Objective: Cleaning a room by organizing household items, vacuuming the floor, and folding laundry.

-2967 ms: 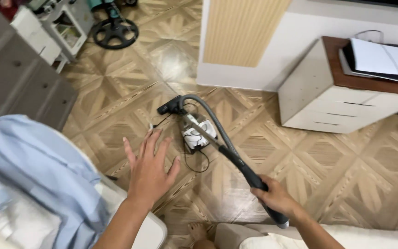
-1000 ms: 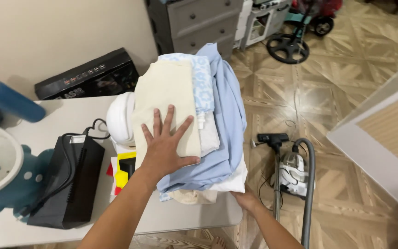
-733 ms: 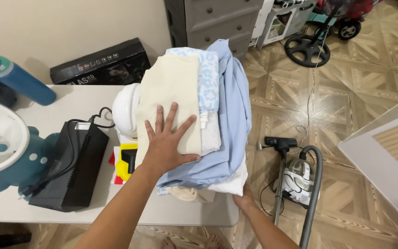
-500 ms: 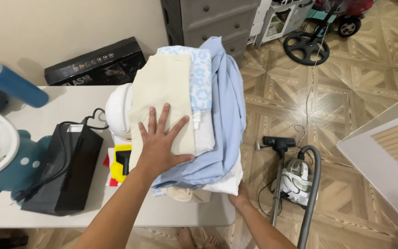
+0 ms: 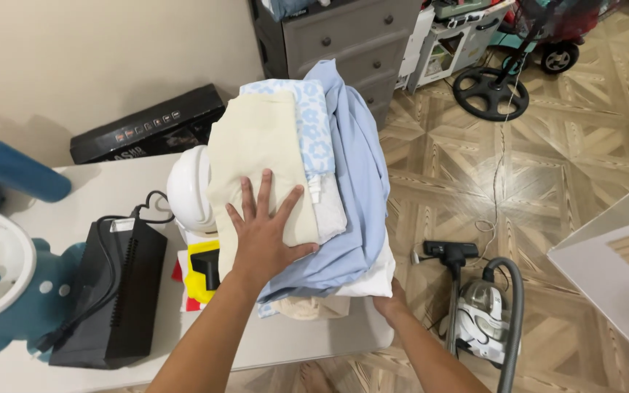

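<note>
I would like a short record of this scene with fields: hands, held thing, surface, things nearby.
left hand: left hand flat on top of the pile
right hand: right hand under the pile's edge
held thing: pile of folded clothes
surface: white table
nearby: black power adapter, canister vacuum cleaner on the floor

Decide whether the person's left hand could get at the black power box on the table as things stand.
Probably yes: the left hand lies flat on the pile of clothes, holding nothing, and the black power box sits close beside it, uncovered.

Home room: grey dresser (image 5: pixel 343 36), canister vacuum (image 5: pixel 478 320) on parquet floor (image 5: pixel 562 167), folded laundry (image 5: pixel 307 182).
</note>
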